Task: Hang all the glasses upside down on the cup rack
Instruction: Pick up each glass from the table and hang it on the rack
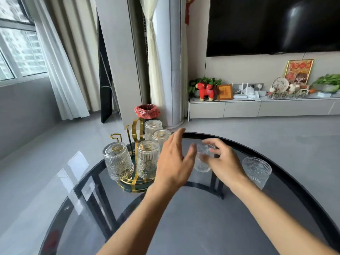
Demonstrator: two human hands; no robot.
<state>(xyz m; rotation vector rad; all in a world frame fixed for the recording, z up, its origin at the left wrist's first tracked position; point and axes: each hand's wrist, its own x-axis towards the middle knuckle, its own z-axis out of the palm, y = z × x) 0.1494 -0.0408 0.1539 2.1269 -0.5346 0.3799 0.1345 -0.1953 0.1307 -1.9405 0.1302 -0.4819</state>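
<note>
A gold cup rack (137, 129) stands on the left part of the dark glass table (184, 218). Several clear ribbed glasses hang upside down on it, among them a front left glass (117, 161) and a front middle glass (147, 159). One gold peg (116, 137) at the back left stands bare. My right hand (224, 162) grips a blurred glass (203, 157) from above, just right of the rack. My left hand (173, 162) is beside that glass, fingers spread, holding nothing. Another glass (256, 171) stands upright on the table to the right.
The table's curved far edge (239, 142) runs close behind the hands. A bin with a red bag (147, 111) stands on the grey floor behind the rack. A low TV cabinet (257, 107) with ornaments lines the far wall.
</note>
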